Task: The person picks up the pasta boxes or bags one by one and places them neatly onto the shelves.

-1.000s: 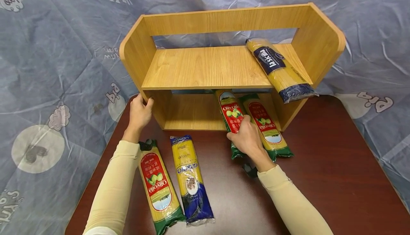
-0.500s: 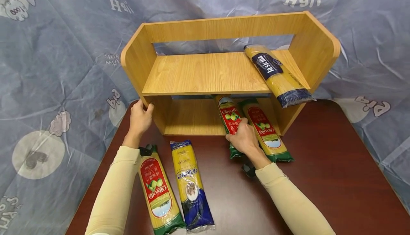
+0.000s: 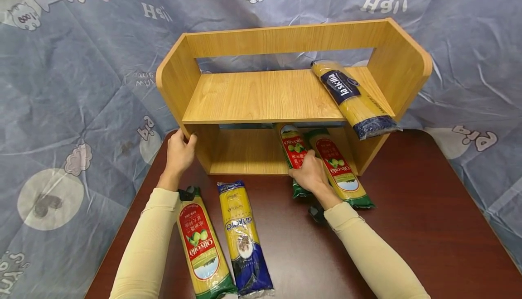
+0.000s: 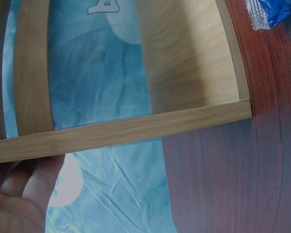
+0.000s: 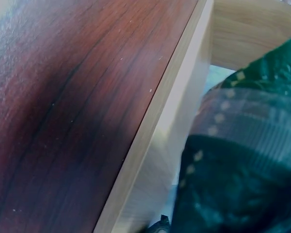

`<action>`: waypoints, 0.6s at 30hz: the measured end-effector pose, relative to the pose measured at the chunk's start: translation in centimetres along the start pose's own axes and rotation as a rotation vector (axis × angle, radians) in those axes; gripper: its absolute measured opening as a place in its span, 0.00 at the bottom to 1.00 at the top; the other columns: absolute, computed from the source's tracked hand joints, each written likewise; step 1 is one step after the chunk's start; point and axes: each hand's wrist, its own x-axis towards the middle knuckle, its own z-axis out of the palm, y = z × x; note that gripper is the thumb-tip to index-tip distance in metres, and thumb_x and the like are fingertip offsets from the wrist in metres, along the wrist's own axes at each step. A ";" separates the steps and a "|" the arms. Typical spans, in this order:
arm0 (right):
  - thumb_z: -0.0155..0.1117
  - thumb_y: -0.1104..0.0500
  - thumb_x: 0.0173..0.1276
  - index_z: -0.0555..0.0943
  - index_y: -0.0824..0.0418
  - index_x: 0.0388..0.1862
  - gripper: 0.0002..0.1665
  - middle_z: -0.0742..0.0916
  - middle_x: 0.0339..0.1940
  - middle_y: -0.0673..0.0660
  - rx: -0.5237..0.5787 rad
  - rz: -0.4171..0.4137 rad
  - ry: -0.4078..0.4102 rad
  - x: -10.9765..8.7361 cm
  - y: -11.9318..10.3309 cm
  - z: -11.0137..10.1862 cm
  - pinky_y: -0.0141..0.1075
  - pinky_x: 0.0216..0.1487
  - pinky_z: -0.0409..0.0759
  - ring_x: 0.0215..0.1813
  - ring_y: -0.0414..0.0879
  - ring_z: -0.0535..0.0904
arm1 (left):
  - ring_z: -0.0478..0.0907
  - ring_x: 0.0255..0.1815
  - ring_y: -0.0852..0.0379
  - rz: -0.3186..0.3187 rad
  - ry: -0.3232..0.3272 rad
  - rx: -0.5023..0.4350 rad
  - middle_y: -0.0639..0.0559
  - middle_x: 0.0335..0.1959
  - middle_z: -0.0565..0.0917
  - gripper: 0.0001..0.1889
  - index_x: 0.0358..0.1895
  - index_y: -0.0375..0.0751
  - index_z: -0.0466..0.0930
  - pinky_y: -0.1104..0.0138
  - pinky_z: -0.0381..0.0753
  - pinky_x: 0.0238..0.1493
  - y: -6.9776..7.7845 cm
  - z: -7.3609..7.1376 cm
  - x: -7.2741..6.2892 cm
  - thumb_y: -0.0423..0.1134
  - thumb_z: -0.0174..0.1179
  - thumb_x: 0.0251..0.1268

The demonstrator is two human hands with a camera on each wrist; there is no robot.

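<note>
My left hand [image 3: 181, 152] grips the left side panel of a wooden shelf [image 3: 261, 95], thumb at its front edge; in the left wrist view the fingers [image 4: 36, 179] lie against the panel's outer side. With my right hand [image 3: 311, 172] I hold a red-labelled Olivoilà spaghetti packet [image 3: 294, 147] lying partly inside the lower compartment, its green near end sticking out over the table. Beside it on the right, a second Olivoilà packet [image 3: 336, 167] also juts out of the compartment. The right wrist view shows green packet film [image 5: 242, 179] close up, with the hand itself out of sight.
On the upper board, a La Sicilia spaghetti packet [image 3: 352, 97] overhangs the front edge at right. Another Olivoilà packet [image 3: 201, 244] and a yellow-blue Ankara packet [image 3: 244, 238] lie on the dark table [image 3: 424, 226] at front left. A printed cloth [image 3: 81, 86] hangs behind.
The head view has tilted, so the shelf sits lower in the picture. My right hand and its packet have moved slightly deeper into the lower compartment. My left hand keeps its place on the panel.
</note>
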 end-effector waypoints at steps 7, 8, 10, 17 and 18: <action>0.76 0.50 0.56 0.64 0.77 0.62 0.47 0.83 0.43 0.72 -0.015 0.019 -0.005 0.5 0.6 0.2 0.54 0.47 0.80 0.45 0.64 0.80 | 0.85 0.45 0.42 0.005 0.001 -0.005 0.34 0.45 0.86 0.14 0.53 0.31 0.80 0.50 0.82 0.45 0.0 0.0 0.0 0.37 0.54 0.75; 0.76 0.50 0.56 0.64 0.77 0.63 0.47 0.83 0.43 0.72 -0.013 0.018 -0.002 0.5 0.6 0.2 0.55 0.48 0.80 0.45 0.64 0.80 | 0.85 0.45 0.42 0.007 0.003 -0.004 0.34 0.45 0.86 0.14 0.53 0.31 0.80 0.50 0.82 0.45 0.0 0.0 0.0 0.37 0.54 0.75; 0.76 0.50 0.56 0.64 0.77 0.63 0.48 0.83 0.43 0.72 -0.006 0.021 0.003 0.7 0.6 0.3 0.55 0.48 0.80 0.45 0.63 0.80 | 0.85 0.45 0.41 0.009 0.005 0.000 0.34 0.45 0.86 0.13 0.53 0.31 0.80 0.49 0.82 0.45 0.0 -0.1 0.0 0.37 0.54 0.75; 0.76 0.49 0.57 0.64 0.77 0.63 0.48 0.83 0.44 0.72 -0.012 0.027 -0.012 1.2 0.6 0.6 0.54 0.48 0.79 0.45 0.64 0.80 | 0.85 0.45 0.42 0.008 0.004 0.003 0.34 0.46 0.86 0.14 0.54 0.31 0.79 0.49 0.82 0.44 0.1 0.0 0.0 0.37 0.54 0.75; 0.75 0.49 0.57 0.64 0.78 0.64 0.48 0.83 0.44 0.73 -0.018 0.022 -0.015 1.3 0.7 0.6 0.55 0.48 0.79 0.46 0.64 0.81 | 0.85 0.45 0.42 0.009 0.004 0.001 0.34 0.45 0.86 0.14 0.54 0.31 0.79 0.50 0.82 0.44 0.1 0.0 0.0 0.37 0.54 0.75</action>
